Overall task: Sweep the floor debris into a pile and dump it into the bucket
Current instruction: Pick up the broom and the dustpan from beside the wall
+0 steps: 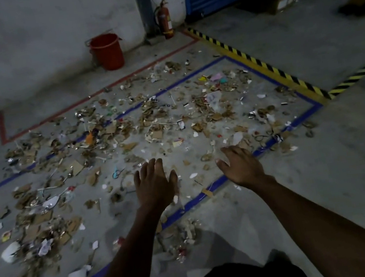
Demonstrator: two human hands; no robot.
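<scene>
I hold my left hand (154,184) and right hand (240,166) out with fingers straight, slightly apart, gripping nothing, probably to start. The debris (149,124) lies scattered beyond my fingertips and to their left; the red bucket (107,52) stands well beyond it, by the wall. I can read no writing anywhere.

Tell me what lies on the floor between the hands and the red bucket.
In the head view, scattered debris covers the floor between both open hands and the red bucket, crossed by blue tape and red tape.
</scene>
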